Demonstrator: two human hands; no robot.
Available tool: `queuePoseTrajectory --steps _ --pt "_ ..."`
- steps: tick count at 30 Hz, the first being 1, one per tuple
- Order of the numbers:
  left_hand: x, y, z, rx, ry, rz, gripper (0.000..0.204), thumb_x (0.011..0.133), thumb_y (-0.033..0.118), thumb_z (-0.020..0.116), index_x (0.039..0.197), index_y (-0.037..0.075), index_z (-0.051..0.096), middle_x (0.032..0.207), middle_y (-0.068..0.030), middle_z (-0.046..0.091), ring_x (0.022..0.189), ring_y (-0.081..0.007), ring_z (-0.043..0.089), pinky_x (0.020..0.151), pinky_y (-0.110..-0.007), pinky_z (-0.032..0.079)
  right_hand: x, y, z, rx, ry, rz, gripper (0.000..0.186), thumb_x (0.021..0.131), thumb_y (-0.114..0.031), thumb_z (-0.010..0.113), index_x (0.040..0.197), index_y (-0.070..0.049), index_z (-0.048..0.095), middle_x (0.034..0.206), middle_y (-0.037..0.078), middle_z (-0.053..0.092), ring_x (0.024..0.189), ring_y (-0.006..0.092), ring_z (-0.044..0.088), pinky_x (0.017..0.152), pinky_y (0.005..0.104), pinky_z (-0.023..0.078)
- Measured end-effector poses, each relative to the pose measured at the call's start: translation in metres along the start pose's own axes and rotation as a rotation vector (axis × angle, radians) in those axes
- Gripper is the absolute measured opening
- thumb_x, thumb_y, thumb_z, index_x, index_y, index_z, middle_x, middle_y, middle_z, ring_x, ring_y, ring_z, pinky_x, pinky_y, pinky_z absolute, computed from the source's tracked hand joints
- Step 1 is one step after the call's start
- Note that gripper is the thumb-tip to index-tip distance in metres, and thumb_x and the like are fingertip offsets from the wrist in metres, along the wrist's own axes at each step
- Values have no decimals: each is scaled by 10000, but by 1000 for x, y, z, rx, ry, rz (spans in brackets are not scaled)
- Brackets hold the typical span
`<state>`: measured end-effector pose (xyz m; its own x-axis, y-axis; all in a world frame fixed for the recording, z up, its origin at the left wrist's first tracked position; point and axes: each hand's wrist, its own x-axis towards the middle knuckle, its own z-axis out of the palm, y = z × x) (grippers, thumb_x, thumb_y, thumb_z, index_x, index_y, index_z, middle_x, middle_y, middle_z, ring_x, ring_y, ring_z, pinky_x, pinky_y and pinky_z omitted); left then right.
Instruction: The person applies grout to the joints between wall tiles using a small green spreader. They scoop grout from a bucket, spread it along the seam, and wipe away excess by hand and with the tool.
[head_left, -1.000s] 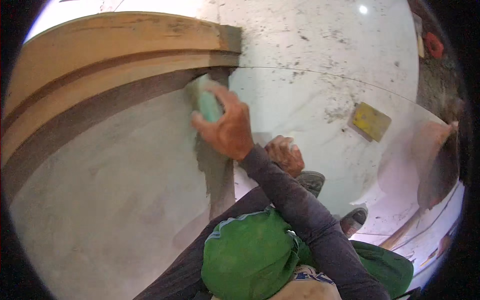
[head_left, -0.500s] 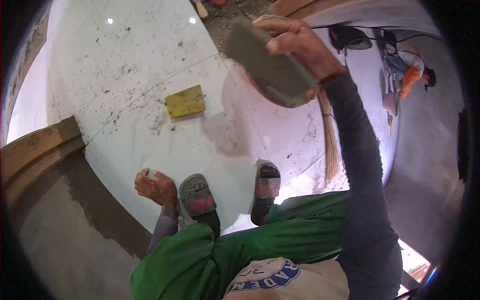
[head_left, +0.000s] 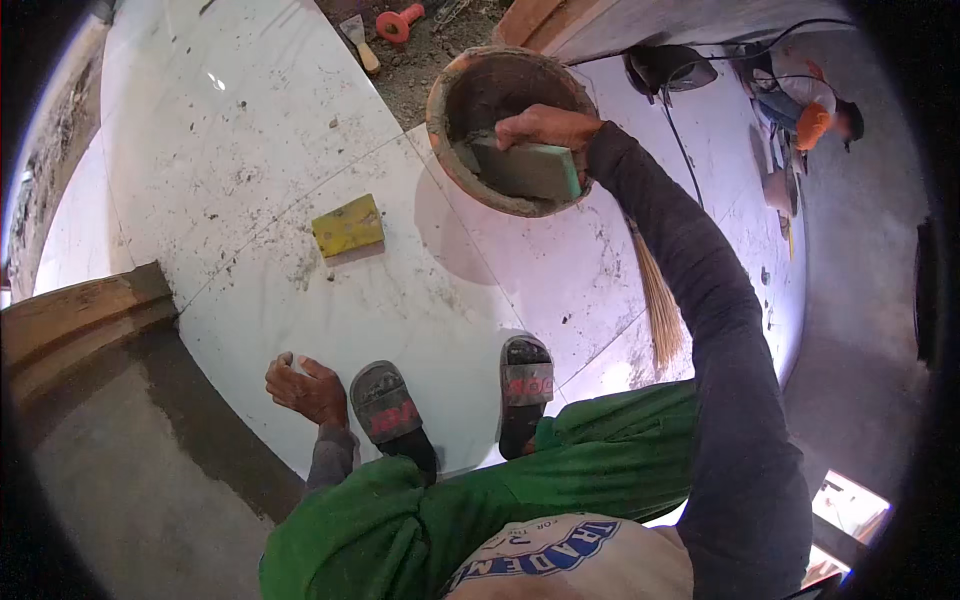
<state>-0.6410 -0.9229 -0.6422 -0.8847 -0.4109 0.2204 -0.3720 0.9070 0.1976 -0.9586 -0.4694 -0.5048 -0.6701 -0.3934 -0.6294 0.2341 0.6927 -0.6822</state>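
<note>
My right hand [head_left: 548,128] grips a flat rectangular block [head_left: 530,172], grey with wet mix on its face and pale green along one edge. The block is inside a round, mortar-caked bucket [head_left: 440,135], whose bottom is partly hidden by the hand and block. Low on the left, beside my sandalled foot, my left hand [head_left: 308,392] has its fingers curled in. A small grey bit shows at its fingertips, too small to name. Between the hands, a yellow sponge [head_left: 348,226] lies on the dusty white tiles.
A stick broom [head_left: 655,300] lies right of the bucket. Beyond are a scraper [head_left: 360,42], a red-handled tool [head_left: 398,24] and a dark basin [head_left: 670,70] with a cable [head_left: 690,160]. A curved ledge [head_left: 90,300] borders the left. Another person [head_left: 800,108] crouches far right.
My right hand has lowered the block from above the bucket down into it, so the bucket's rim now shows. The left hand has barely moved. My view has shifted slightly.
</note>
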Motion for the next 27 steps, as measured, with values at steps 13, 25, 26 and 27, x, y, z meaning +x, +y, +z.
queuePoseTrajectory --steps 13,25,26,27 --pt "-2 -1 2 -47 -45 -60 298 931 155 615 1205 71 535 1244 -128 534 1222 -344 504 1029 -525 375 16 1 17 -359 642 -795 229 926 -250 651 1005 -38 684 971 -3 703 889 146 669 875 299 531" --pt "-4 9 -1 -78 -85 -86 319 912 158 613 1210 74 537 1240 -136 536 1231 -352 486 1042 -517 366 1 -17 -10 101 -43 -229 428 894 -327 652 1091 44 734 933 -15 655 873 98 577 851 276 483" --pt "-4 10 0 -67 -90 -77 327 902 150 620 1208 72 537 1239 -138 535 1234 -354 485 1041 -517 368 -6 -21 -16 101 -51 -230 428 894 -327 652 1091 44 734 933 -15 655 873 98 577 851 276 483" --pt "-4 10 -1 -56 -92 -71 335 892 142 627 1207 69 536 1237 -141 535 1236 -356 485 1040 -517 370 -18 -30 -23 204 -131 -199 452 897 -345 656 1097 53 732 931 -11 659 870 97 578 847 278 483"
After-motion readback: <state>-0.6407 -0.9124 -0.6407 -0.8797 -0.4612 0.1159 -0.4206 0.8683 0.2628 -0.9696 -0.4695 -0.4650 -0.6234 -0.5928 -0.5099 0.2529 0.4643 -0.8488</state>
